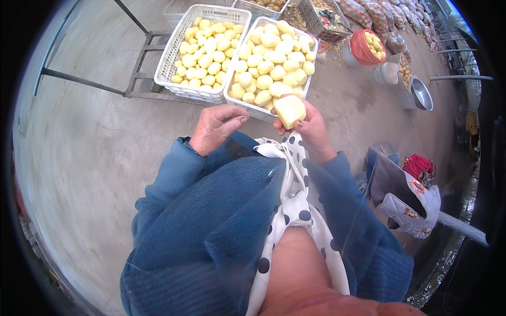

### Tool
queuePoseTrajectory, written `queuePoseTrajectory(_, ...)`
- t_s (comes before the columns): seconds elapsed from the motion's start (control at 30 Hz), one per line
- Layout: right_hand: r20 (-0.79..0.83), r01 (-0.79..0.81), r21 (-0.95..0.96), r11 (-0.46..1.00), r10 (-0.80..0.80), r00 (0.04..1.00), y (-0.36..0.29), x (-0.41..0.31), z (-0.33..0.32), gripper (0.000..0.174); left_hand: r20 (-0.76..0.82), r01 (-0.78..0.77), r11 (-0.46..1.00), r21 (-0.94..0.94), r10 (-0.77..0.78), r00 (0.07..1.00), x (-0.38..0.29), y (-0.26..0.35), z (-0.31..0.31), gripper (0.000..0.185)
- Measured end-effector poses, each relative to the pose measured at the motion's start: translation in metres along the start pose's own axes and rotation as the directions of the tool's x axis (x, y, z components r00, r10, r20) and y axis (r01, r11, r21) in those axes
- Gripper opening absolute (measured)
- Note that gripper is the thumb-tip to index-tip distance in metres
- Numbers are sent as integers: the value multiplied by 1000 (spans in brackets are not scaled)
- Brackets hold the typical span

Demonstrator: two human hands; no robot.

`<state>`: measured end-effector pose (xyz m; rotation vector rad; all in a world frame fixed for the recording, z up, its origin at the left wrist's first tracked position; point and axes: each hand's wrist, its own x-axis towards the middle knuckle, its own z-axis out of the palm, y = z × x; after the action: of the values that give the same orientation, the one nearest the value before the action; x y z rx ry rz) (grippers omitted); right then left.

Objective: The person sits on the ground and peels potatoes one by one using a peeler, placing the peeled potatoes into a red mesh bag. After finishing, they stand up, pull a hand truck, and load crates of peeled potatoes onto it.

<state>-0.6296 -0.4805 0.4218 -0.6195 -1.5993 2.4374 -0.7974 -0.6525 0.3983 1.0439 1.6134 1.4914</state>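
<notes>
My right hand [316, 130] grips a peeled potato [290, 111], which has a flattened side facing up. It is held just above the near edge of the right white plastic crate [253, 110]. Peeled yellow potatoes [274, 57] fill that crate. My left hand [219, 127] is curled closed beside it, thumb against the fingers, and nothing shows in its grip. Beyond my left hand stands the left white plastic crate [168, 63], tightly against the other and also full of peeled potatoes [205, 51].
A slatted metal rack [136, 77] adjoins the left crate. Farther right are a red-lined bucket [357, 47] of peeled potatoes, a metal basin [421, 94] and filled mesh sacks [355, 12]. A grey crate [308, 19] sits behind. A quilted bag [411, 201] hangs near my right elbow.
</notes>
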Motion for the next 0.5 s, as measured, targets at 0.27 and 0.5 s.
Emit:
queuePoseTrajectory(0.27,10,-48,-139,989,50,999,-5,5,18,66,-54,-145,944,297,169,984,27,20,11,12)
queuePoseTrajectory(0.5,-11,-91,-165,982,90,996,-6,6,23,67,-52,-324,862,390,372,927,35,31,5,12)
